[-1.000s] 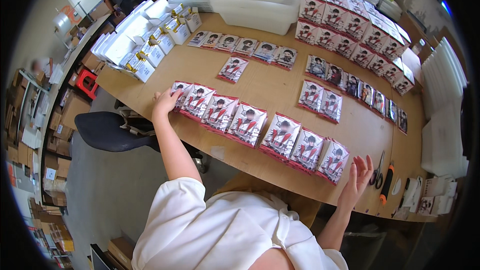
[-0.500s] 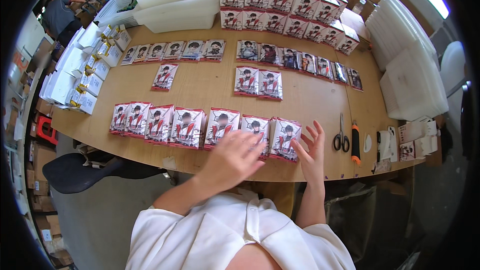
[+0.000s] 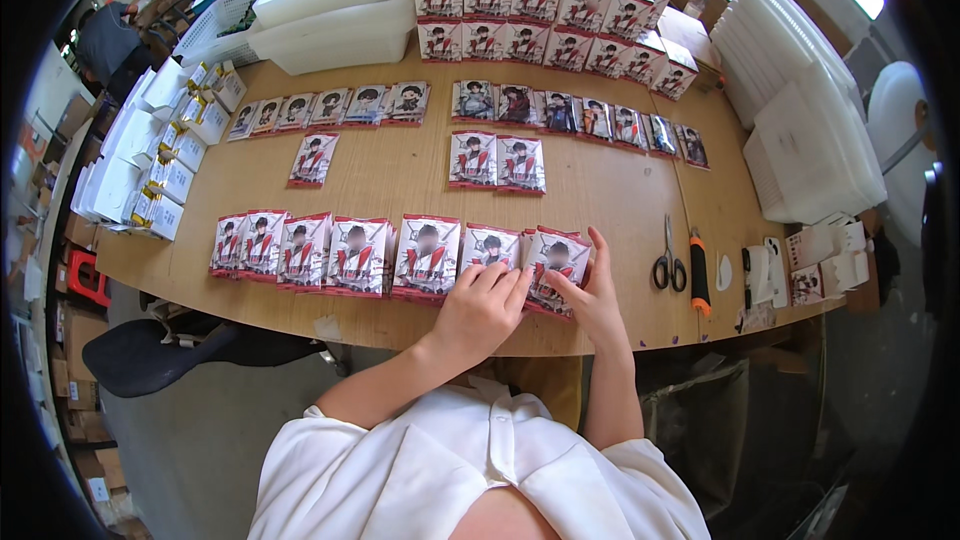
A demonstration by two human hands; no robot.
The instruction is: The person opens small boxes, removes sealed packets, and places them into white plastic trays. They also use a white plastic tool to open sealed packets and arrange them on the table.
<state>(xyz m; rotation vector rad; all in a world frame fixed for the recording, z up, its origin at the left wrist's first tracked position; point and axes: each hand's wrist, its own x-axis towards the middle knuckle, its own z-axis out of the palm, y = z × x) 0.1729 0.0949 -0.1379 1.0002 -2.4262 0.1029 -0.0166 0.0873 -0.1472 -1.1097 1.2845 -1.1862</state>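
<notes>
Along the table's (image 3: 380,180) near edge runs a row of red-and-white packet stacks (image 3: 355,260), each showing a printed character. My left hand (image 3: 478,305) lies with bent, close fingers on the lower front of the second stack from the right (image 3: 490,240). My right hand (image 3: 590,295) grips the rightmost stack (image 3: 555,245), thumb across its front and fingers round its right side. The hands nearly meet there. Behind them sit a pair of similar packets (image 3: 497,162), a single one (image 3: 313,160), and two rows of packets with other character pictures (image 3: 328,108).
White cartons (image 3: 170,185) line the left, beside translucent tubs (image 3: 320,30). Printed boxes (image 3: 540,10) are piled at the back, stacked plastic trays (image 3: 800,130) at the right. Scissors (image 3: 668,265) and an orange-black tool (image 3: 700,275) lie rightward. A person (image 3: 110,40) is at back left.
My left hand has moved from the row's left end to the stacks at the right. My right hand has closed on the rightmost stack. The view has turned and levelled.
</notes>
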